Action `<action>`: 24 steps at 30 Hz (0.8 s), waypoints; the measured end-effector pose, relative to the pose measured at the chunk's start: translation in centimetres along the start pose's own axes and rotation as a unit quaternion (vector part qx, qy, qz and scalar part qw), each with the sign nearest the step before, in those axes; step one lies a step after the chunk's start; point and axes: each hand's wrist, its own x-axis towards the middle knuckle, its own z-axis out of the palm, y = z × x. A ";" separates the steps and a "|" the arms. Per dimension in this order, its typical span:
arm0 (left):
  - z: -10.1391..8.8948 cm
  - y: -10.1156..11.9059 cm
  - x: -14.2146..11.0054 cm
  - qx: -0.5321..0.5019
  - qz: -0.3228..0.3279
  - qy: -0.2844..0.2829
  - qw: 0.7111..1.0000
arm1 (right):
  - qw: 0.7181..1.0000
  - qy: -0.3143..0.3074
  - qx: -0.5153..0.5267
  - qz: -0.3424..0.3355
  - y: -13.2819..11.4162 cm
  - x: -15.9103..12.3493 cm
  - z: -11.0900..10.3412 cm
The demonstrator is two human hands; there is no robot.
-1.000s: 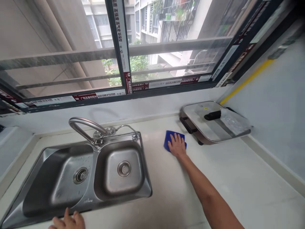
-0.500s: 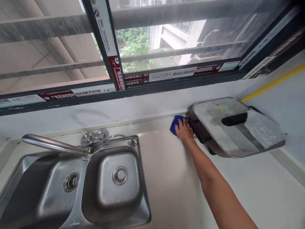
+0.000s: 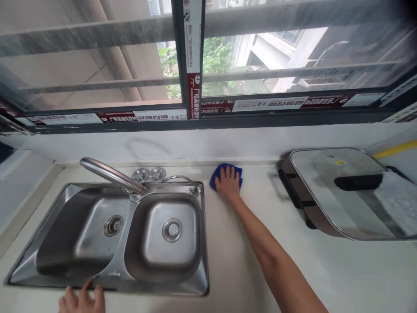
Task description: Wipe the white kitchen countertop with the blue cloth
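My right hand presses a blue cloth down onto the pale countertop, near the back wall and just right of the sink. Its fingers lie over the cloth, which shows on both sides of the hand. At the bottom left, my left hand rests by the front rim of the double-bowl steel sink, fingers apart and holding nothing. Part of that hand is cut off by the lower edge of the view.
A curved steel faucet rises behind the bowls, with two round metal drain strainers beside it. On the right stands a lidded electric pan, its black handle toward my arm. Windows line the back above the wall.
My right hand has slid the cloth left along the back of the counter, away from the pan and toward the sink. My left hand has come into view. The view has turned left.
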 end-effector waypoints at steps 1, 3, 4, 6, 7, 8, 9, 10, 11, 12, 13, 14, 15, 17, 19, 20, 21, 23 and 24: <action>-0.2 0.2 0.0 0.004 0.002 0.007 1.000 | 1.000 -0.001 0.015 -0.019 -1.4 0.1 0.1; -0.5 0.4 0.1 0.008 0.004 0.017 1.000 | 0.999 0.000 0.038 -0.031 -3.3 0.2 0.2; -0.6 0.6 0.0 0.010 0.006 0.019 1.000 | 0.999 0.002 0.044 -0.030 -3.9 0.2 0.2; -0.9 0.8 -0.1 0.014 0.007 0.025 1.000 | 0.998 0.003 0.047 -0.047 -4.1 0.0 0.0; -1.0 0.9 -0.3 0.014 0.004 0.026 1.000 | 0.996 0.000 0.048 -0.070 -4.0 -0.2 -0.2; -1.1 1.0 -0.4 0.013 -0.001 0.024 1.000 | 0.994 -0.003 0.048 -0.095 -3.7 -0.6 -0.4; -1.2 1.0 -0.5 0.010 -0.008 0.019 1.000 | 0.992 -0.007 0.049 -0.118 -3.5 -1.1 -0.6; -1.3 1.1 -0.6 0.006 -0.016 0.013 1.000 | 0.989 -0.010 0.048 -0.137 -3.3 -1.7 -0.8; -1.3 1.1 -0.7 0.001 -0.022 0.006 1.000 | 0.987 -0.013 0.047 -0.150 -3.1 -2.5 -1.1; -1.3 1.0 -0.8 -0.004 -0.027 0.001 1.000 | 0.986 -0.015 0.044 -0.159 -3.0 -3.4 -1.3; -1.3 1.0 -0.9 -0.009 -0.028 -0.001 1.000 | 0.985 -0.018 0.041 -0.167 -2.9 -4.4 -1.6; -1.3 1.0 -1.0 -0.014 -0.027 0.001 1.000 | 0.984 -0.021 0.038 -0.175 -2.9 -5.6 -1.8; -1.2 0.9 -1.0 -0.018 -0.025 0.006 1.000 | 0.982 -0.023 0.036 -0.183 -2.8 -6.8 -2.0; -1.0 0.8 -1.2 -0.027 -0.022 0.020 0.999 | 0.979 -0.025 0.036 -0.199 -2.9 -9.7 -2.5; -0.8 0.7 -1.4 -0.040 -0.018 0.036 0.998 | 0.975 -0.026 0.039 -0.218 -2.9 -12.7 -3.0; -0.6 0.6 -1.5 -0.049 -0.015 0.046 0.998 | 0.972 -0.027 0.042 -0.228 -3.0 -14.3 -3.3; -0.5 0.6 -1.6 -0.058 -0.012 0.054 0.997 | 0.970 -0.026 0.045 -0.238 -3.1 -16.0 -3.6; -0.4 0.5 -1.8 -0.076 -0.007 0.064 0.995 | 0.964 -0.024 0.055 -0.257 -3.4 -19.2 -4.2; -0.3 0.5 -1.8 -0.083 -0.004 0.068 0.994 | 0.962 -0.021 0.061 -0.266 -3.6 -20.7 -4.5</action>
